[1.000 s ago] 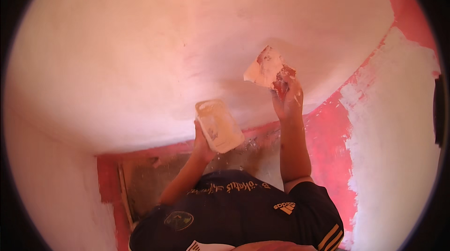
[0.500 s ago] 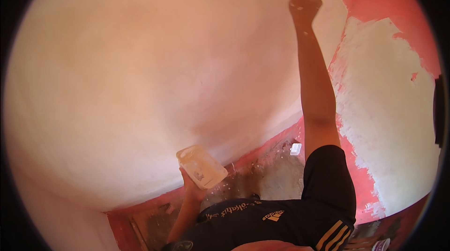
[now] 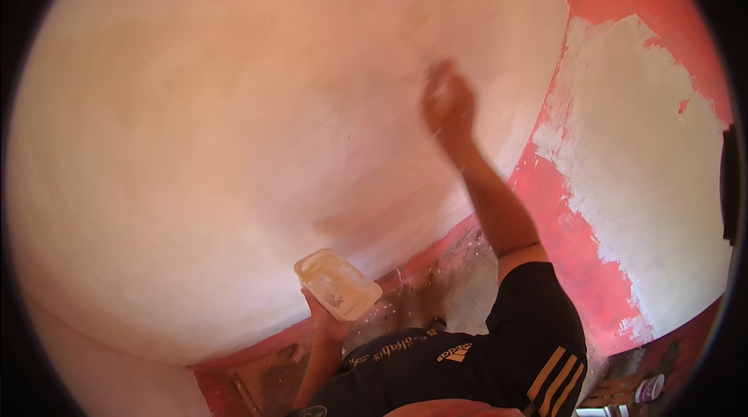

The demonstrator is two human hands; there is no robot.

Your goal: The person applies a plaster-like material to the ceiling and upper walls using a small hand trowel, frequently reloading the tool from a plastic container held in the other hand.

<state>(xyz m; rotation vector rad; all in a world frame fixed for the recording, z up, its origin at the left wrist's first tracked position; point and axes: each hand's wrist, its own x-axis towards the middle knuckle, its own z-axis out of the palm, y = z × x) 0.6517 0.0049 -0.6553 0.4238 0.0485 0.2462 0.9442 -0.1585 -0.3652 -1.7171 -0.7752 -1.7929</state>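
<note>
A shallow rectangular plastic tub (image 3: 339, 283) is gripped from below by my left hand (image 3: 321, 309). Pale paste is smeared over its inside, with a greyer lump near the lower end. My right hand (image 3: 450, 108) is raised in front of the cream-coated wall (image 3: 195, 105), blurred by motion. Its fingers are curled closed, and what they hold, if anything, cannot be made out. White specks dot this hand and wrist.
To the right, an adjoining red wall (image 3: 573, 214) carries a ragged whitish patch (image 3: 647, 144). A red band runs along the wall's foot above a paint-spattered floor (image 3: 460, 273). A white and purple container (image 3: 649, 388) stands at the lower right.
My right hand has come down and leftward from high on the wall near the corner, its elbow now bent. The left hand keeps the tub almost in the same place.
</note>
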